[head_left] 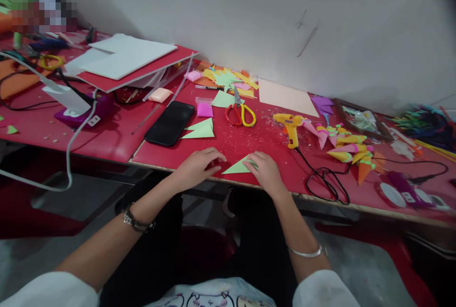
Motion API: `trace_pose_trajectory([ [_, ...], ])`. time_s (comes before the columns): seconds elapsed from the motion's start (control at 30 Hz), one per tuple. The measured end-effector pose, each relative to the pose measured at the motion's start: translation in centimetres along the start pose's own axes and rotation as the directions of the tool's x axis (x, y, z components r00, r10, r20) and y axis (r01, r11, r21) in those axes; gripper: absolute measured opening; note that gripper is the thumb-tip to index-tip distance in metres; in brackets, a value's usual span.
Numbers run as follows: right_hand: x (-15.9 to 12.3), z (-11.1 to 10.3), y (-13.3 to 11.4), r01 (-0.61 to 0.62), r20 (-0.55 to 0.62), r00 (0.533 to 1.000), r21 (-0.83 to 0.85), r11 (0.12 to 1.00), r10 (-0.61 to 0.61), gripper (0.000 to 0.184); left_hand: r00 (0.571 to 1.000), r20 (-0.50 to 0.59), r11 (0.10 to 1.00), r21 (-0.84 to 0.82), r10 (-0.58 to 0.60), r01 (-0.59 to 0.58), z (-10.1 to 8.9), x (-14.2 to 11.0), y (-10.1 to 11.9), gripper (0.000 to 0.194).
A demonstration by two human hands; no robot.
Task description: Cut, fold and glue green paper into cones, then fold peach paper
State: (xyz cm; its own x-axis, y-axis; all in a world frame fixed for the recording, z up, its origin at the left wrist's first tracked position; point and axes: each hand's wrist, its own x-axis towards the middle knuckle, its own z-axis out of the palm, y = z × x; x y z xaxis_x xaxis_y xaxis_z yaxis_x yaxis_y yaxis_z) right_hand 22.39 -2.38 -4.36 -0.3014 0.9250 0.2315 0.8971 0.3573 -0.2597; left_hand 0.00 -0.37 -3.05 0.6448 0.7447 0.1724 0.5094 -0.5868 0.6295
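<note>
Two hands; one glue gun; two power strips

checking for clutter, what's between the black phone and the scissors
Head view: a pink packet and light-green paper pieces lie between the phone and scissors.

We stretch our left forearm and our right forearm forward, slanting toward each other. Our left hand curves its fingers loosely, with a gap beside the thumb. Our right hand bends its fingers inward, toward the left one. The hands are apart.
</note>
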Motion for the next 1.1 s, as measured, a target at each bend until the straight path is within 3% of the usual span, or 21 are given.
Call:
trace_pose_trajectory([
  [0.1,0.0,0.1,0.0,0.008,0.003,1.000,-0.023,1.000,-0.008,0.023,0.997,-0.005,0.995,-0.058,0.078,-0.078,-0.4,0.8,0.4,0.021],
  [0.27,0.0,0.1,0.1,0.013,0.011,1.000,-0.025,1.000,-0.013,0.021,0.985,0.074,0.986,0.046,0.155,-0.159,1.6,2.0,1.3,0.018],
  [0.4,0.0,0.2,0.0,-0.001,-0.002,1.000,-0.019,1.000,0.001,0.022,0.978,0.085,0.981,0.029,0.188,-0.191,2.4,2.2,0.7,0.018],
  [0.53,0.0,0.3,-0.2,-0.023,-0.016,1.000,-0.041,0.999,0.023,0.023,0.969,0.097,0.973,0.032,0.226,-0.230,2.0,2.4,-0.2,0.020],
  [0.63,0.0,0.2,-0.3,-0.026,-0.009,1.000,-0.044,0.999,0.026,0.021,0.966,0.099,0.949,0.188,0.238,-0.253,1.5,2.7,-0.5,0.020],
  [0.8,0.1,0.2,-0.4,-0.052,-0.012,0.999,-0.002,0.999,0.052,0.017,0.928,0.238,0.882,0.311,0.288,-0.353,0.6,3.3,-0.9,0.031],
  [0.93,-0.2,0.1,-0.9,-0.110,-0.053,0.992,0.123,0.986,0.117,0.014,0.925,0.269,0.876,0.330,0.270,-0.352,0.3,3.3,-1.1,0.035],
  [1.1,-1.1,0.1,-1.8,-0.184,-0.105,0.972,0.220,0.958,0.210,0.050,0.935,0.230,0.869,0.361,0.269,-0.339,0.7,3.1,-1.3,0.036],
])
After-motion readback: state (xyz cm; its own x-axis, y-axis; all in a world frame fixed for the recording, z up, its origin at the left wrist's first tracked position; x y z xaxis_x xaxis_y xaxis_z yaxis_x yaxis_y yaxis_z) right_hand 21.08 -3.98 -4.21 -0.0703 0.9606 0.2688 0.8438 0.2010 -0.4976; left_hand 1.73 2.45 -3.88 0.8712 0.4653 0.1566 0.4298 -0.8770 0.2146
